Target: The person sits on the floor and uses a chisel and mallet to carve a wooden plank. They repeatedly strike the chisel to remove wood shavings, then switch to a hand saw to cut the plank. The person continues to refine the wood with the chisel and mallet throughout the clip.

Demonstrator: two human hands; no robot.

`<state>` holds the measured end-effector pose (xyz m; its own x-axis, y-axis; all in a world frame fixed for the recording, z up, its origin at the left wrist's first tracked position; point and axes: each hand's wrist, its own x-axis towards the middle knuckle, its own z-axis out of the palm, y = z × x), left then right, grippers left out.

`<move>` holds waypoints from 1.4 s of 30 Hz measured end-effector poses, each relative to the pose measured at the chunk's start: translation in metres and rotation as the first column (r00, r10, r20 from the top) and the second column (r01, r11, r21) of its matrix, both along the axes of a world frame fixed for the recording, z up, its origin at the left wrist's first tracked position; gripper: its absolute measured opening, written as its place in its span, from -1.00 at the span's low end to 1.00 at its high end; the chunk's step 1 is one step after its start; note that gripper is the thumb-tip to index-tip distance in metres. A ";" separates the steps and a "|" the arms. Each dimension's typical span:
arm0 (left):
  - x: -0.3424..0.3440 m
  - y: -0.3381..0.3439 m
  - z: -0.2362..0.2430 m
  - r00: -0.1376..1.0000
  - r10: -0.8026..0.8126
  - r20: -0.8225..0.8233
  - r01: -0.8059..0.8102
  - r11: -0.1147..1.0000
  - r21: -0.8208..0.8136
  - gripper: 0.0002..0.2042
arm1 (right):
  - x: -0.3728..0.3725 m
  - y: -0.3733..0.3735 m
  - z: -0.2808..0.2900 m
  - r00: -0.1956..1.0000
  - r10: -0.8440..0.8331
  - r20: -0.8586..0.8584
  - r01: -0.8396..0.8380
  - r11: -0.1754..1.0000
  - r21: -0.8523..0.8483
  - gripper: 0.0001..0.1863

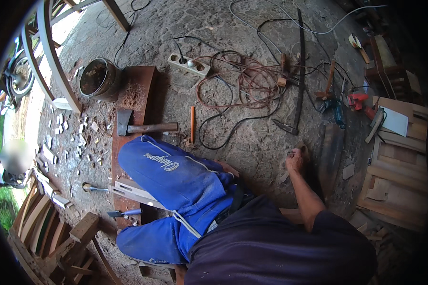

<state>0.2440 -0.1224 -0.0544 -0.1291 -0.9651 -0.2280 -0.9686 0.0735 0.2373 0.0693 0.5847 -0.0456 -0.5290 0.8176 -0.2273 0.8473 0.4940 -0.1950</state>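
Down at the floor on the right, my right hand point(296, 161) is closed, its fingers curled by a small brown wooden piece point(303, 148). What the fingers grip is too small to make out. My left hand cannot be seen; a bit of skin at the lower edge is too covered to identify. A pale wooden piece with slots point(137, 192) lies across the reddish-brown plank point(137, 85), partly under my blue-trousered leg. Around it are a chisel with a wooden handle point(95, 188), a chisel with a blue handle point(124, 213) and a hatchet point(145, 128).
Ahead are an orange pencil point(192, 124), a hammer point(286, 127), a power strip point(189, 65), tangled cords point(242, 80) and a bucket point(100, 80). A teal power tool point(336, 113), a red one point(358, 100) and stacked boards point(395, 166) lie right. Offcuts point(50, 153) litter the left floor.
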 end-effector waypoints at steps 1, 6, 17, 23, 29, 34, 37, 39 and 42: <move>0.016 0.000 0.000 1.000 0.019 0.016 -0.019 1.000 -0.006 -0.07 | 0.012 0.028 -0.012 0.988 -0.009 0.153 0.012 1.000 -0.020 -0.62; 0.049 -0.005 -0.001 0.985 0.147 0.086 -0.136 0.983 -0.121 -0.06 | 0.044 -0.013 0.022 0.776 0.051 0.629 -0.015 0.998 -0.062 -0.35; 0.091 0.056 -0.038 0.882 0.469 0.049 -0.467 0.883 -0.053 -0.06 | -0.118 -0.084 -0.042 0.502 0.800 0.328 -0.710 0.598 -0.372 -0.55; 0.083 0.065 -0.043 0.907 0.418 0.053 -0.417 0.908 -0.026 -0.17 | -0.180 -0.211 0.033 0.268 0.956 -0.122 -0.833 0.167 -0.528 -0.58; 0.122 0.063 -0.062 0.903 0.418 0.102 -0.409 0.907 -0.097 -0.19 | -0.173 -0.349 0.120 0.037 0.881 -0.472 -0.732 -0.297 -0.613 -0.61; 0.097 0.056 -0.043 0.898 0.430 0.094 -0.431 0.902 -0.011 -0.22 | -0.152 -0.413 0.142 -0.054 0.841 -0.538 -0.601 -0.457 -0.656 -0.63; 0.095 0.053 -0.040 0.903 0.408 0.134 -0.410 0.912 -0.010 -0.23 | -0.144 -0.421 0.139 -0.075 0.858 -0.507 -0.556 -0.458 -0.694 -0.64; 0.093 0.050 -0.046 0.904 0.396 0.161 -0.401 0.916 0.000 -0.26 | -0.143 -0.417 0.136 -0.099 0.870 -0.484 -0.538 -0.456 -0.709 -0.64; 0.106 0.046 -0.060 0.896 0.422 0.136 -0.423 0.906 -0.020 -0.40 | -0.142 -0.401 0.133 -0.146 0.888 -0.435 -0.516 -0.444 -0.732 -0.65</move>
